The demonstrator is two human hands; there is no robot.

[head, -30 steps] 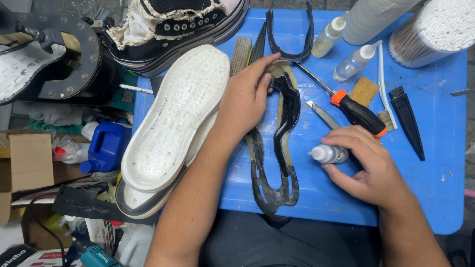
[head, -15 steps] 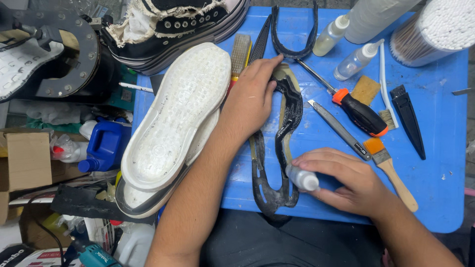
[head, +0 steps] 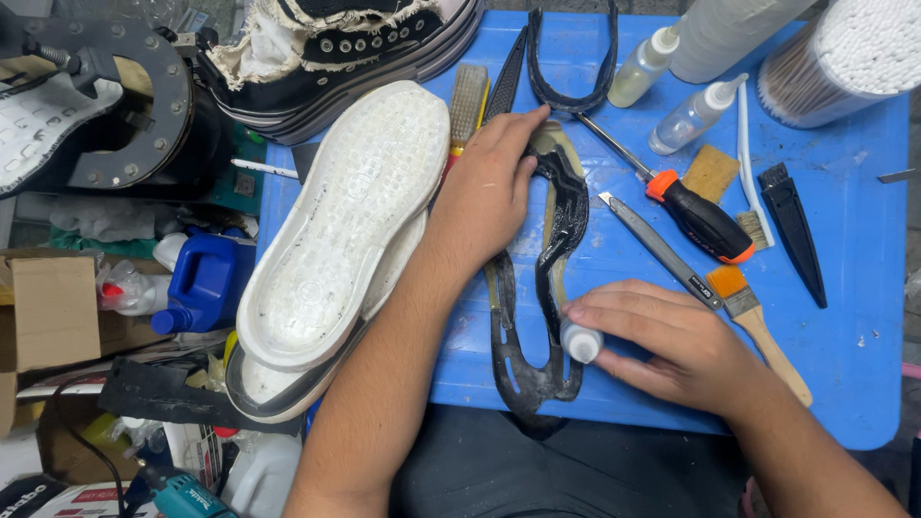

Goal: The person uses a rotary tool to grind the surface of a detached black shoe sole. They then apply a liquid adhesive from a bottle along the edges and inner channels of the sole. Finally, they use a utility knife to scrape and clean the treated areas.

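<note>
1. Two small clear squeeze bottles (head: 693, 117) stand near the top of the blue tabletop (head: 844, 240). They look to hold a clear liquid.
2. A round tub of white sticks (head: 849, 53) is in the top right corner. It is packed full.
3. A blue jug (head: 203, 278) sits off the tabletop on the left, beside a brown box (head: 48, 312).
4. The left hand (head: 489, 192) lies flat with its fingers spread a little. It presses down on the top end of the black rubber strip (head: 556, 249), which lies in the middle of the tabletop.
5. The right hand (head: 662, 336) is curled around a small white glue bottle (head: 581, 342). The bottle's tip points at the strip near its lower end.
6. A white shoe sole (head: 345, 221) lies just left of the left arm, partly hanging off the tabletop.
7. A screwdriver with an orange and black handle (head: 696, 219), a thin knife (head: 657, 249) and a paintbrush (head: 758, 326) lie to the right of the strip.
8. The black shoe (head: 345, 43) at the top is cut off by the edge. You cannot tell whether glue is coming out.
</note>
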